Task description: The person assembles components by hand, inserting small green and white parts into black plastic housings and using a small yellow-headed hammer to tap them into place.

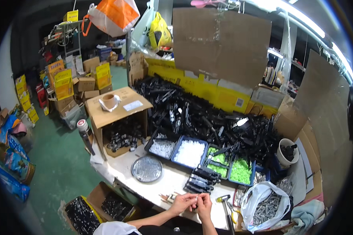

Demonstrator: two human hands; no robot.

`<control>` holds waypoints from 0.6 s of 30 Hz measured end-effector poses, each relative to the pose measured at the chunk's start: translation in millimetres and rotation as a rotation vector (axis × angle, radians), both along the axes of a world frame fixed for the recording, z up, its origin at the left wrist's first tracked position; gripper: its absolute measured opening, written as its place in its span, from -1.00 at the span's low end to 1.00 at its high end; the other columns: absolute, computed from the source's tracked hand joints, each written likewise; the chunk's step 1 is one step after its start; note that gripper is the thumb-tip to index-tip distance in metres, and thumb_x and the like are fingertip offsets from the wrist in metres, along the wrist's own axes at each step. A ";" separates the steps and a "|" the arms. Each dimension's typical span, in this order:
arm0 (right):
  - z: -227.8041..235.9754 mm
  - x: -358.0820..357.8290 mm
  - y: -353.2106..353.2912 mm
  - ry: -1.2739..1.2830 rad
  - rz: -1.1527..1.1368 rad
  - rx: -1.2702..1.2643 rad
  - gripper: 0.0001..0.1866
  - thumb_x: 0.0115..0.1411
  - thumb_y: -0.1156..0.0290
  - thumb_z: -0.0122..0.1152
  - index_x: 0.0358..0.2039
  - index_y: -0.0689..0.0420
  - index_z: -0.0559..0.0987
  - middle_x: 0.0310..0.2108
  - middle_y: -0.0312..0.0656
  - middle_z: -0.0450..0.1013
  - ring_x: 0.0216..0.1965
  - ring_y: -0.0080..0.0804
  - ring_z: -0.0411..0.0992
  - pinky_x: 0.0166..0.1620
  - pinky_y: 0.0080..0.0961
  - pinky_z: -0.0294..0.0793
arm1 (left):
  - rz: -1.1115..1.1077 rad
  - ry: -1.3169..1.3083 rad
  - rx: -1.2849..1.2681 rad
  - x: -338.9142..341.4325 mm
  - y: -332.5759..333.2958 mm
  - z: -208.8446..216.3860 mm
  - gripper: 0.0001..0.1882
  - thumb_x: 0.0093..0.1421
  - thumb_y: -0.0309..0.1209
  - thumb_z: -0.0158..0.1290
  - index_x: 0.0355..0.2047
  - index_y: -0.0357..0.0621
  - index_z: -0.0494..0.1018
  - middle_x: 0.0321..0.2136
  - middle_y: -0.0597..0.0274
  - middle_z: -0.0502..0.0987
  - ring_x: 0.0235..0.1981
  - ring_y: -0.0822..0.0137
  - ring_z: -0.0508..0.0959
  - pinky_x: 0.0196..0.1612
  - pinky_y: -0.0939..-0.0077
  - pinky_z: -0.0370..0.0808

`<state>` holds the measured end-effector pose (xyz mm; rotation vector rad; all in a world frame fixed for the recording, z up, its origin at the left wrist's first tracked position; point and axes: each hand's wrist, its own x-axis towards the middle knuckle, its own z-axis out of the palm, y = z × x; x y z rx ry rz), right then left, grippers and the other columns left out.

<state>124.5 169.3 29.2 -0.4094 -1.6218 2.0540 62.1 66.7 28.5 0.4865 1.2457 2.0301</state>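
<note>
My left hand and my right hand meet at the near edge of the white worktable. Their fingertips pinch together around something small, partly whitish, too tiny and covered to name. Just beyond them lies a row of black plastic parts, set side by side. A hammer lies to the right of my right hand. Close to my left hand are some small light brown pieces. Blue trays hold white pieces and green pieces farther back.
A heap of black parts fills the table's back. At left stand an open cardboard box, a round metal tray and a bottle. A white bag of grey pieces sits at right. Boxes of black parts stand below left.
</note>
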 end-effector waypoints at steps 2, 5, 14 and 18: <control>6.5 2.7 -0.8 0.009 0.009 0.091 -0.97 0.17 0.53 -0.06 -0.39 0.18 0.30 -0.51 -0.32 0.30 -0.51 -0.69 0.24 -0.44 -0.75 0.27 | 0.017 0.112 -0.010 0.9 -1.8 1.5 -0.74 0.14 -0.48 -0.01 -0.15 -0.29 0.41 -0.51 0.27 0.46 -0.55 0.57 0.45 -0.58 0.76 0.42; -2.3 8.7 -1.2 0.009 0.016 0.046 -0.96 0.16 0.54 -0.06 -0.39 0.17 0.30 -0.50 -0.31 0.31 -0.51 -0.68 0.25 -0.44 -0.74 0.28 | 0.073 0.196 -0.038 9.5 1.0 -8.4 -0.75 0.14 -0.50 -0.02 -0.16 -0.31 0.42 -0.46 0.29 0.42 -0.54 0.57 0.45 -0.58 0.77 0.43; 8.3 13.9 5.2 0.041 0.051 0.020 -0.96 0.16 0.53 -0.05 -0.37 0.20 0.32 -0.48 -0.30 0.31 -0.47 -0.67 0.27 -0.37 -0.73 0.30 | -0.001 0.332 -0.078 3.3 0.3 -0.5 -0.75 0.14 -0.53 -0.03 -0.15 -0.30 0.41 -0.49 0.28 0.41 -0.56 0.58 0.45 -0.60 0.76 0.40; 4.8 15.6 11.0 0.031 0.035 0.131 -0.97 0.16 0.53 -0.04 -0.39 0.20 0.33 -0.51 -0.32 0.32 -0.49 -0.68 0.27 -0.39 -0.75 0.28 | -0.028 0.273 -0.092 2.7 4.2 1.3 -0.76 0.14 -0.53 -0.03 -0.16 -0.28 0.42 -0.47 0.26 0.42 -0.55 0.58 0.45 -0.61 0.76 0.41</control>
